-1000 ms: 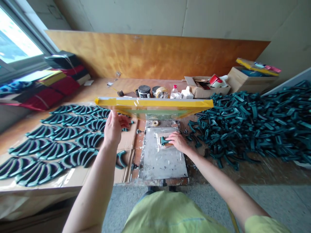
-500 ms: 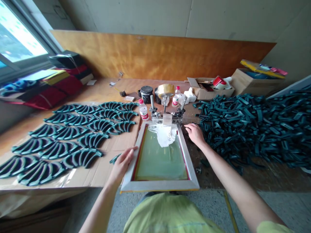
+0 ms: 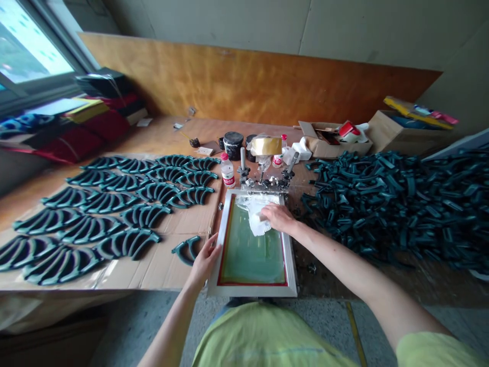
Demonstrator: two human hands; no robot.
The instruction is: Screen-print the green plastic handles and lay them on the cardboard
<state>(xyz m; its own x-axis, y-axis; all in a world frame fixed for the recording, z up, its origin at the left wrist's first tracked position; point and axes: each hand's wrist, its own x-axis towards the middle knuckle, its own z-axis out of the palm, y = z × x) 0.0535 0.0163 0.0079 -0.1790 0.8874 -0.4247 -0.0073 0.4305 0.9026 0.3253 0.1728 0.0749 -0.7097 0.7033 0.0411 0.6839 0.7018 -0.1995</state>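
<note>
A screen-printing frame (image 3: 291, 265) with a pale metal border and green mesh lies in front of me, clamped at its far end to a metal hinge fixture (image 3: 263, 183). My left hand (image 3: 206, 257) grips the frame's left side. Over the mesh, my right hand (image 3: 279, 218) holds a small light squeegee (image 3: 262, 216), mostly hidden by the fingers. It touches a patch of white ink (image 3: 256, 227) near the mesh's far end. One curved dark-green plastic handle (image 3: 185, 251) lies on cardboard just beyond my left hand.
Rows of dark-green curved handles (image 3: 91, 224) cover the cardboard at left. A large heap of similar pieces (image 3: 397, 209) fills the right side. Behind the frame stand a red-capped bottle (image 3: 228, 172), a black tub (image 3: 233, 147), a tape roll (image 3: 266, 146) and an open carton (image 3: 336, 147).
My right hand has moved left from beside the frame onto the mesh and taken hold of the squeegee. The frame's near end has shifted, and the loose handle shows more fully.
</note>
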